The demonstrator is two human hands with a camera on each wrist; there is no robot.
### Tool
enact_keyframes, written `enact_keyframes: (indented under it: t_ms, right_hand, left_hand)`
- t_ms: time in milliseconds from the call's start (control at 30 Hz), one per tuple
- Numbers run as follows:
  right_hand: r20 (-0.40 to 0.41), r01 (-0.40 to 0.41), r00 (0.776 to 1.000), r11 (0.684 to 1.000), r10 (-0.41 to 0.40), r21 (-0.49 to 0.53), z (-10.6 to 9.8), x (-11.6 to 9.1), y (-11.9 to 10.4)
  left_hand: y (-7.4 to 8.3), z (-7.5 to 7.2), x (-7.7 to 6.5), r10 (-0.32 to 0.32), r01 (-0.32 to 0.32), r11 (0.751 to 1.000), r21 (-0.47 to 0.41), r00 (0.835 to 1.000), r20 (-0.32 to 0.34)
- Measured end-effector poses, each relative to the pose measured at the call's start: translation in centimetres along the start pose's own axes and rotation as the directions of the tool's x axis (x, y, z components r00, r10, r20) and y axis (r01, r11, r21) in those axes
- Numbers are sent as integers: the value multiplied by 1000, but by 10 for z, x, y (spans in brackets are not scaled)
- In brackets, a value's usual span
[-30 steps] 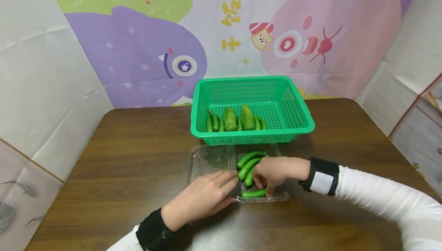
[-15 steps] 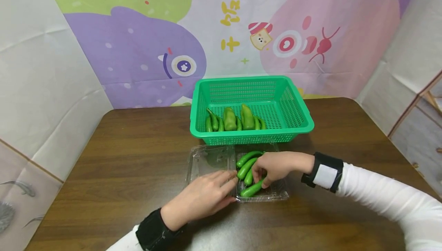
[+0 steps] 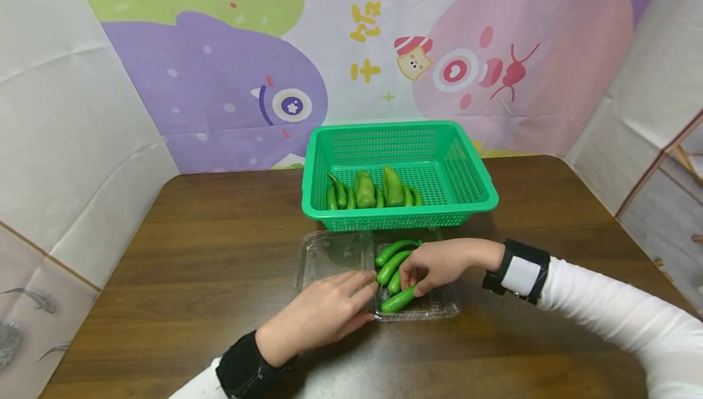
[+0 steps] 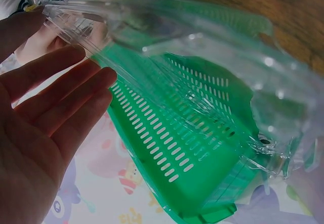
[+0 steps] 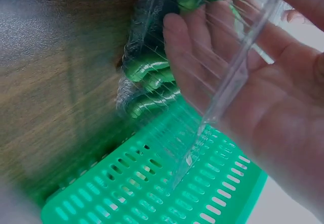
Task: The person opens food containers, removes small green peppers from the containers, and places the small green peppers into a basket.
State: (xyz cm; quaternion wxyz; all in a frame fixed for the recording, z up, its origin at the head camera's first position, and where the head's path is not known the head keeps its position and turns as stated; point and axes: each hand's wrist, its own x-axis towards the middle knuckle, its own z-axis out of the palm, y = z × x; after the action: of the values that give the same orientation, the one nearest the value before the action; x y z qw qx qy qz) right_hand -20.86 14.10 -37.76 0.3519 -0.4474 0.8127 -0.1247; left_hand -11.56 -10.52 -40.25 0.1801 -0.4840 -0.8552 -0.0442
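A clear plastic clamshell box (image 3: pixel 442 309) lies opened on the table, its lid (image 3: pixel 332 255) folded out to the left. Several glossy green peppers sit in the right half, one of them a curved pepper (image 3: pixel 396 246) at the back. My right hand (image 3: pixel 442 263) reaches in from the right and pinches the right end of the nearest green pepper (image 3: pixel 396 300), which lies at a slant. My left hand (image 3: pixel 324 307) rests at the box's middle fold, fingers fairly straight, thumb at the front edge. In the left wrist view its fingertips (image 4: pixel 108 76) are right at the clear plastic.
A green perforated basket (image 3: pixel 483 204) stands directly behind the box. Along its near side lie slim peppers and two thicker pale green peppers (image 3: pixel 365 190). The brown wooden table (image 3: pixel 192 265) meets a cartoon-printed cloth (image 3: pixel 373 100) at the back.
My right hand has drawn slightly back and to the right. The nearest pepper has turned from lying along the front edge to a slant, right end farther back. My left hand stays in place.
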Motion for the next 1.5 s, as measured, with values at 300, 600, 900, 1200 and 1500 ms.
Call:
enact_keyframes:
  t_ms: [300, 600, 900, 1200, 1500]
  right_hand:
    - [78, 81, 994, 996, -83, 20, 2, 1, 0]
    - [90, 59, 994, 997, -63, 45, 9, 6, -2]
    - [63, 40, 997, 998, -43, 46, 13, 8, -4]
    - [147, 66, 986, 992, -82, 108, 13, 5, -2]
    - [44, 129, 990, 990, -131, 55, 11, 6, -1]
  left_hand:
    - [-1, 0, 0, -2, 2, 1000, 8, 1000, 3]
    - [0, 1, -1, 1, -1, 1000, 4, 1000, 0]
    - [-1, 1, 0, 1, -1, 1000, -3, 1000, 13]
    - [0, 0, -1, -3, 3, 1000, 1, 1000, 16]
    - [0, 1, 0, -5, 5, 1000, 1, 1000, 16]
